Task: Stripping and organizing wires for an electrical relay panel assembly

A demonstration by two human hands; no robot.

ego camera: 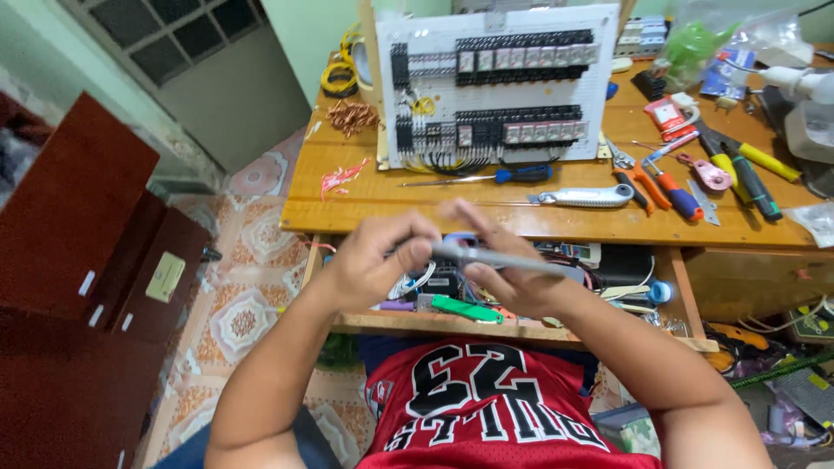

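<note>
left hand [375, 260] pinches one end of slim grey metal rod-like tool [495, 257] | right hand [504, 265] cradles the other end, fingers loosely curled | tool held level over open under-desk shelf [452, 323] | risk: loose grip lets it drop into the shelf clutter, or its tip snags wires there

Slim grey tool [504, 258], blurred, level, held between hands

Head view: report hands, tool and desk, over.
Left hand and right hand both closed on grey rod-like tool, held level above the lower shelf. White wiring board upright behind on wooden desk. Nothing between.
</note>
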